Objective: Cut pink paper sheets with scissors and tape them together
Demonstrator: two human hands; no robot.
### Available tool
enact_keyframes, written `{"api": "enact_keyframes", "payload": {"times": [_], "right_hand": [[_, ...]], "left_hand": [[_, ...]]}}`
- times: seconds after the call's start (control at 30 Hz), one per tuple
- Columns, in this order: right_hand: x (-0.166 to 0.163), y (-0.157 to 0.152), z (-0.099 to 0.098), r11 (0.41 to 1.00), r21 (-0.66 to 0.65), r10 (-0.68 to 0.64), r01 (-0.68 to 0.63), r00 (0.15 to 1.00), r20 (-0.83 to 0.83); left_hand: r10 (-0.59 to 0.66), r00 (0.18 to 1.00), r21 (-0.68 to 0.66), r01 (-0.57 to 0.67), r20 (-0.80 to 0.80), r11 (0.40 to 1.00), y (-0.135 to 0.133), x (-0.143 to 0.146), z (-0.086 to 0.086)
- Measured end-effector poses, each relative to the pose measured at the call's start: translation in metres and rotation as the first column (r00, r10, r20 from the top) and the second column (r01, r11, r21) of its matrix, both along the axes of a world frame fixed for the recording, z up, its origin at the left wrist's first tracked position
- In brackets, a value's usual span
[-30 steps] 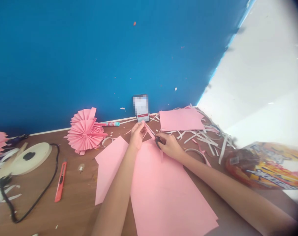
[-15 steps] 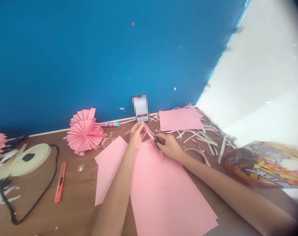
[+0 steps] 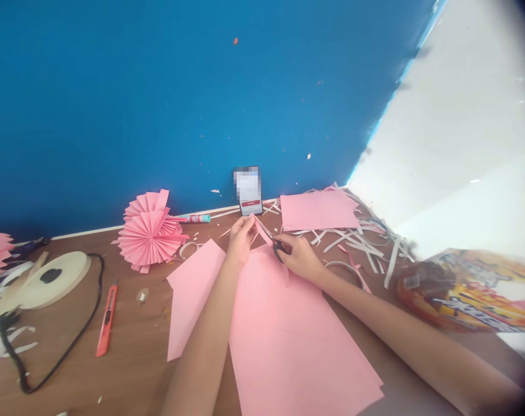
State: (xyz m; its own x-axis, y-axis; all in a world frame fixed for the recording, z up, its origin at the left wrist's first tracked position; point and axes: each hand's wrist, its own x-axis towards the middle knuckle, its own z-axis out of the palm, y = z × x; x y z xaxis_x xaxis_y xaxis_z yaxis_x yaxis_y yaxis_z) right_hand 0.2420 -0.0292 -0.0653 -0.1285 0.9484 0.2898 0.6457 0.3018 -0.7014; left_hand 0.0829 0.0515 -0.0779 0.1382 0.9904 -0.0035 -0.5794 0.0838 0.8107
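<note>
My left hand (image 3: pixel 241 238) pinches the far edge of a large pink paper sheet (image 3: pixel 297 335) that lies on the wooden table (image 3: pixel 127 341). It lifts a narrow pink strip (image 3: pixel 262 229) of that sheet. My right hand (image 3: pixel 300 257) is closed on dark-handled scissors (image 3: pixel 278 248), whose blades meet the strip between the two hands. A second pink sheet (image 3: pixel 192 294) lies under my left forearm.
Pleated pink paper fans (image 3: pixel 149 234) lie at the left by the blue wall. An orange box cutter (image 3: pixel 107 318), a tape roll (image 3: pixel 54 277) and a black cable (image 3: pixel 67 346) lie left. A phone (image 3: pixel 248 190), another pink sheet (image 3: pixel 318 210), white paper strips (image 3: pixel 366 240) and a colourful packet (image 3: pixel 470 292) lie behind and to the right.
</note>
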Motion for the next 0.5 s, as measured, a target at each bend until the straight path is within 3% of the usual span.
{"api": "enact_keyframes", "payload": {"times": [0.5], "right_hand": [[0.0003, -0.0002, 0.0002, 1.0, -0.028, -0.01, 0.01, 1.0, -0.013]], "left_hand": [[0.013, 1.0, 0.004, -0.013, 0.017, 1.0, 0.0025, -0.0002, -0.0025]]}}
